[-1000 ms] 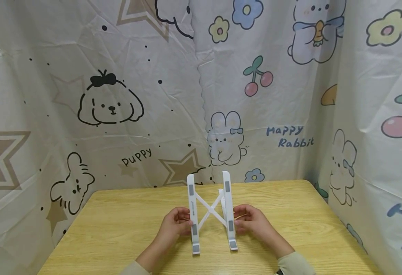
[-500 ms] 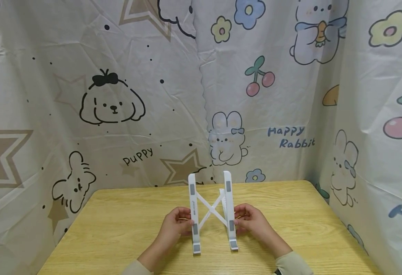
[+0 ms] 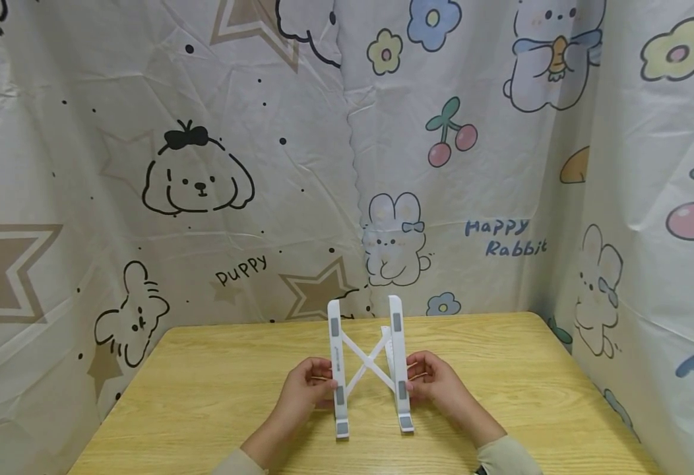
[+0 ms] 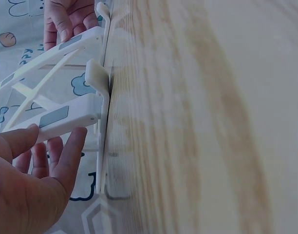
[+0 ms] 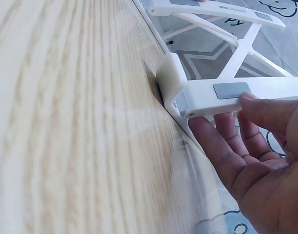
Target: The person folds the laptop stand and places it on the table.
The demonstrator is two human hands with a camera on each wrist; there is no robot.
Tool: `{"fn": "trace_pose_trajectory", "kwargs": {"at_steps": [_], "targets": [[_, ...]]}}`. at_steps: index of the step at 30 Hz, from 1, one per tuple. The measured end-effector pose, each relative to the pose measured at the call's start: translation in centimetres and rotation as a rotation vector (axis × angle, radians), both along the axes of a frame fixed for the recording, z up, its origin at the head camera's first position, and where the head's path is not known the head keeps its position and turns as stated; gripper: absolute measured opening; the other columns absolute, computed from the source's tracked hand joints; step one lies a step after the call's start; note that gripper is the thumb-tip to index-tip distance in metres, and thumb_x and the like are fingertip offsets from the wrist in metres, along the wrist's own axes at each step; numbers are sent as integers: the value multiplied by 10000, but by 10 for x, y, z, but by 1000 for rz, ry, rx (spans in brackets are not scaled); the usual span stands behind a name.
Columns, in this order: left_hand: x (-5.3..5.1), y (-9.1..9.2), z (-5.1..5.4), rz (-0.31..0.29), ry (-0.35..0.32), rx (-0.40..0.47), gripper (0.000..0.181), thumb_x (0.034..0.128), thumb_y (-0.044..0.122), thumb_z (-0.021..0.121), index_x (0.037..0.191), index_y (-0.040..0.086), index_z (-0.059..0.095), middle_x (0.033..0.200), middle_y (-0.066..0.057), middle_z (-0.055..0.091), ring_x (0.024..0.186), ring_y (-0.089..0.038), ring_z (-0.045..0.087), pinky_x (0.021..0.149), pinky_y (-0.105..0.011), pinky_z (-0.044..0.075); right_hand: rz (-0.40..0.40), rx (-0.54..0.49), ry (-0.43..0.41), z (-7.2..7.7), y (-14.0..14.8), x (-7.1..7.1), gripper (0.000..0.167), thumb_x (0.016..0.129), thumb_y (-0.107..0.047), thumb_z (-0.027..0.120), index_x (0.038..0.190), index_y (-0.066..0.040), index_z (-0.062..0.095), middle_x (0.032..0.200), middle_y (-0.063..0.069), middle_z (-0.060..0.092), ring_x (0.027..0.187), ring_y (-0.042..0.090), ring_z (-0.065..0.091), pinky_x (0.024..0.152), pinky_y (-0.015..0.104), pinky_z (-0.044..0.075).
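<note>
White plastic on yellow wood in the head view: stand (image 3: pixel 369 362) in the middle of the table (image 3: pixel 222 369), toward the near side. Made with two long rails (image 3: pixel 400 356) and thin bars (image 3: pixel 355 349) crossed like an X between. Grey pads (image 3: pixel 397 322) on top of both rails. Pinched on the left by the left hand (image 3: pixel 307 384) and on the right by the right hand (image 3: pixel 439 381). Both hands apart, with the stand in between. Light tan sleeves (image 3: pixel 508 455) on both arms. Past the far side of the table, pale cloth (image 3: pixel 299 218) with a puppy face (image 3: pixel 198 175) on the left, a rabbit (image 3: pixel 396 244) in the middle and pink cherries (image 3: pixel 466 138) more to the right.

In the left wrist view, thumb (image 4: pixel 20 139) on top of the left rail, by a grey pad, and fingertips (image 4: pixel 80 135) underneath. Turned-up lips (image 4: pixel 97 74) at the near ends of both rails. Farther off, right hand at the other rail.

In the right wrist view, thumb at the edge of a grey pad, fingers bent under the right rail. Just a tiny bit of left hand to see, by the far rail. Lip very close to the wood; touching or not, cannot tell.
</note>
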State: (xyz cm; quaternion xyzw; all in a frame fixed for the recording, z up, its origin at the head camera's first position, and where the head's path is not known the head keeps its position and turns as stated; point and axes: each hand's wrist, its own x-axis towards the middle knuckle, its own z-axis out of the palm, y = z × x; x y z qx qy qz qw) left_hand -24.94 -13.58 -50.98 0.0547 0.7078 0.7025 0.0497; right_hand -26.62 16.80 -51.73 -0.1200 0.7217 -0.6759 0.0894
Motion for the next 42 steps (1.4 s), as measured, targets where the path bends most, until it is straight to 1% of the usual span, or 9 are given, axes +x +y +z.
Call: {"fn": "trace_pose_trajectory", "kwargs": {"at_steps": [4, 9, 12, 17, 22, 32, 37, 42], "targets": [[0, 0, 0, 8, 0, -20, 350, 927, -5, 719, 1243, -33, 570, 1083, -141, 597, 876, -185, 627, 746, -513, 635, -7, -14, -13, 1, -1, 1, 456, 880, 80, 720, 1279, 66, 499, 1044, 153, 583, 900, 242, 639, 771, 491, 633], [0, 2, 0, 23, 5, -43, 337, 922, -16, 718, 1227, -22, 576, 1069, -135, 603, 859, -183, 623, 721, -516, 634, -27, -24, -24, -2, -2, 1, 471, 870, 92, 720, 1289, 69, 507, 1044, 156, 591, 874, 246, 645, 762, 511, 635], [-1, 4, 0, 28, 10, -52, 333, 924, -21, 714, 1227, -16, 576, 1067, -138, 602, 856, -187, 620, 709, -516, 633, -36, -33, -25, -4, -2, 2, 478, 873, 92, 719, 1301, 65, 509, 1050, 159, 595, 877, 247, 650, 756, 508, 636], [0, 6, 2, 31, 10, -58, 325, 929, -23, 706, 1228, -9, 578, 1074, -145, 598, 853, -188, 618, 704, -516, 632, -30, -62, -43, -5, -4, 2, 485, 872, 94, 716, 1307, 69, 502, 1057, 164, 593, 883, 244, 653, 752, 502, 636], [1, 6, 3, 32, 11, -58, 320, 928, -30, 703, 1222, -8, 579, 1074, -147, 595, 853, -188, 616, 704, -521, 632, -32, -62, -54, -7, -6, 2, 484, 866, 95, 720, 1299, 63, 506, 1050, 149, 593, 874, 230, 655, 745, 491, 637], [-4, 12, 0, 32, 32, -56, 313, 923, -51, 698, 1208, -3, 578, 1048, -141, 592, 847, -189, 606, 683, -510, 635, -44, -79, -63, -7, -7, 2, 486, 869, 99, 714, 1304, 67, 501, 1037, 131, 592, 863, 217, 653, 744, 500, 636], [-5, 14, 1, 29, 46, -57, 313, 922, -59, 692, 1207, -4, 575, 1054, -150, 588, 853, -189, 604, 687, -524, 634, -58, -76, -67, -5, -9, 3, 488, 874, 95, 716, 1315, 59, 510, 1048, 140, 589, 874, 223, 654, 748, 508, 636], [-7, 15, 0, 17, 62, -57, 305, 925, -65, 685, 1201, -7, 566, 1052, -159, 577, 845, -185, 602, 667, -519, 634, -49, -83, -69, -2, -12, 4, 492, 876, 82, 722, 1318, 58, 507, 1055, 139, 591, 888, 227, 658, 764, 519, 633]]}}
